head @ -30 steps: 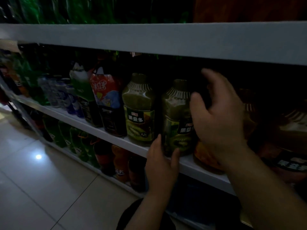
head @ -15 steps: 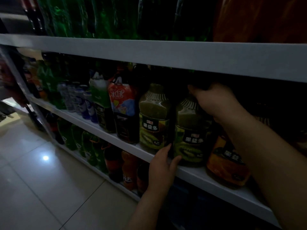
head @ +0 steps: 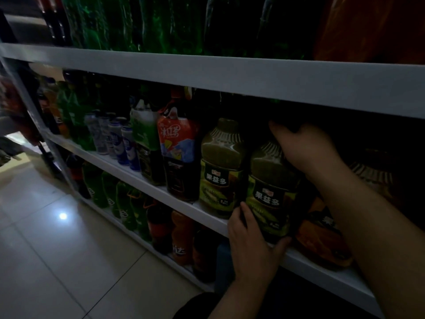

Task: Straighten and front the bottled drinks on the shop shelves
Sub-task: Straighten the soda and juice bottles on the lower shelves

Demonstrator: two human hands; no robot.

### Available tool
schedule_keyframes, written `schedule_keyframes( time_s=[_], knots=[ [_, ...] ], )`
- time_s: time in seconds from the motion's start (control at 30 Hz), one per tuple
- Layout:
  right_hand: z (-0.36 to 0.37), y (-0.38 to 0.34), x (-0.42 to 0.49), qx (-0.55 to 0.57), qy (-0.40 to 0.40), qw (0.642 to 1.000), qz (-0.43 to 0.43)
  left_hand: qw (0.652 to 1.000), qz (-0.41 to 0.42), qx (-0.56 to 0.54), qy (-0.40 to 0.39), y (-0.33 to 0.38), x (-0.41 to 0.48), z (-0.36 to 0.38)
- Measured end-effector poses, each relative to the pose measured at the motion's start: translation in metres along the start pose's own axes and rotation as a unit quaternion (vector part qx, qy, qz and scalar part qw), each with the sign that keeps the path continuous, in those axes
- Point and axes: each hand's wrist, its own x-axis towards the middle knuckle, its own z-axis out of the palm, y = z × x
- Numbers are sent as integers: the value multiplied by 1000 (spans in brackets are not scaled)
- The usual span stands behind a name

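A green kiwi juice bottle [head: 271,192] stands at the front edge of the middle shelf [head: 207,217], its label facing out. My left hand [head: 253,247] grips its base, thumb on the right of the base and fingers on its left. My right hand [head: 305,146] is curled over its cap and shoulder from above. A second kiwi juice bottle [head: 219,164] stands just to its left. An orange juice bottle [head: 322,240] stands to its right, partly hidden behind my right forearm.
Left along the middle shelf stand a dark tea bottle with a red label [head: 179,155], a green-labelled bottle [head: 143,139] and small white-and-blue bottles [head: 119,141]. Green bottles [head: 128,21] fill the top shelf; green and orange bottles [head: 181,236] line the lower shelf. Tiled floor [head: 57,261] lies at left.
My right hand has come down from beside the kiwi bottle onto its top. My left hand has closed around the bottle's base. The view has shifted slightly downward and left.
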Motion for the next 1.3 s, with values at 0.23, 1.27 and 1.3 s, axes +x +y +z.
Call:
schedule_keyframes(
  time_s=[0.23, 1.27, 1.3],
  knots=[
    [9, -2, -6, -26, 45, 999, 17, 998, 3, -39, -49, -6, 7, -7],
    [176, -54, -56, 60, -36, 914, -400, 975, -97, -198, 8, -193, 223, -208],
    [183, -53, -59, 57, -40, 915, -398, 979, -107, -173, 11, -194, 226, -207]
  ],
)
